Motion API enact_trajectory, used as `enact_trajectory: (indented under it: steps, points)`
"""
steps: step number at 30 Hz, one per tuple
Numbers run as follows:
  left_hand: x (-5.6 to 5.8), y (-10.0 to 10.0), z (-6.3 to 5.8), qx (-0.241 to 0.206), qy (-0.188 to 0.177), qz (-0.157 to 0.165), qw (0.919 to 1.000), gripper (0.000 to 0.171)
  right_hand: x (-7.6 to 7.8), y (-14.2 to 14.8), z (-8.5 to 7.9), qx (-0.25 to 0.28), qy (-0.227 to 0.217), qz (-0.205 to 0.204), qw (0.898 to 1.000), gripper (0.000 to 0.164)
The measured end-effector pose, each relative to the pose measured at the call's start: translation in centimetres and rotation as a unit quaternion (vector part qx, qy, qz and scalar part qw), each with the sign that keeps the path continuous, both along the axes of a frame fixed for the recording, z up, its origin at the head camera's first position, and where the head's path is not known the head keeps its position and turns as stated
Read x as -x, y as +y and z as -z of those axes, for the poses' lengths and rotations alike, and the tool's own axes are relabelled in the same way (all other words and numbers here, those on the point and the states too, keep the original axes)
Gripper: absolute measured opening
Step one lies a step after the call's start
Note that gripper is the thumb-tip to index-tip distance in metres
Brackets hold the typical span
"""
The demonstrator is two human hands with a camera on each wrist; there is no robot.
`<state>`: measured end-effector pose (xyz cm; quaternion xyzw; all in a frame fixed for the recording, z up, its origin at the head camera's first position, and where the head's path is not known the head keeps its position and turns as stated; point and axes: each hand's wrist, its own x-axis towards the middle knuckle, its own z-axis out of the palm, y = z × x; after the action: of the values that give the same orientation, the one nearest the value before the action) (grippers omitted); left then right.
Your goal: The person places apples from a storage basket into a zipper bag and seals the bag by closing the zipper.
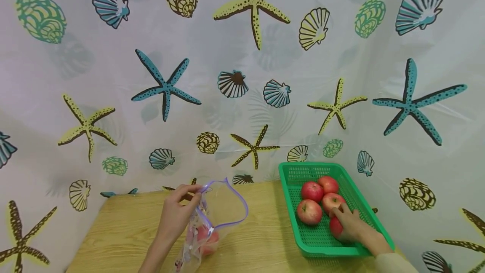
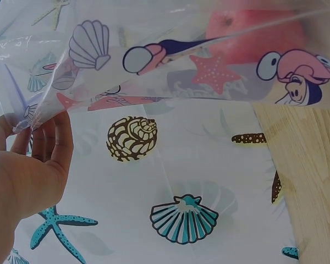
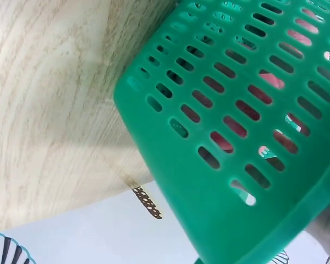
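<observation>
My left hand [image 1: 178, 207] pinches the rim of a clear zip bag [image 1: 227, 223] with a purple-edged mouth, which gapes open. One red apple [image 1: 207, 239] is inside the bag; the left wrist view shows the apple [image 2: 253, 33] through the printed plastic, with the thumb and fingers of the left hand [image 2: 33, 159] at the bag's edge. Over on the right, my right hand [image 1: 350, 224] reaches into a green basket [image 1: 297, 233] and grips a red apple [image 1: 336, 226] near its front. In the right wrist view the slotted basket wall [image 3: 192, 192] hides most of the hand.
Several more apples [image 1: 309, 212] lie in the basket beside the right hand. Bag and basket are on a wooden table [image 1: 261, 222]. A white sheet [image 1: 212, 113] printed with shells and starfish hangs behind and along the sides.
</observation>
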<state>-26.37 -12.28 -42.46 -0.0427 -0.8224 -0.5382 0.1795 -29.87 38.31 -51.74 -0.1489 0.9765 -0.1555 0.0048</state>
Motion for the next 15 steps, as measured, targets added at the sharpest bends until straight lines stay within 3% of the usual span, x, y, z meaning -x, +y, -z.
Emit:
enact_trajectory:
  steps: [15]
  points:
    - [-0.04,-0.23,0.14,-0.002,0.014,0.004,0.9999,0.017,0.34,0.43,0.06,0.014,-0.014,0.002,1.0,0.054]
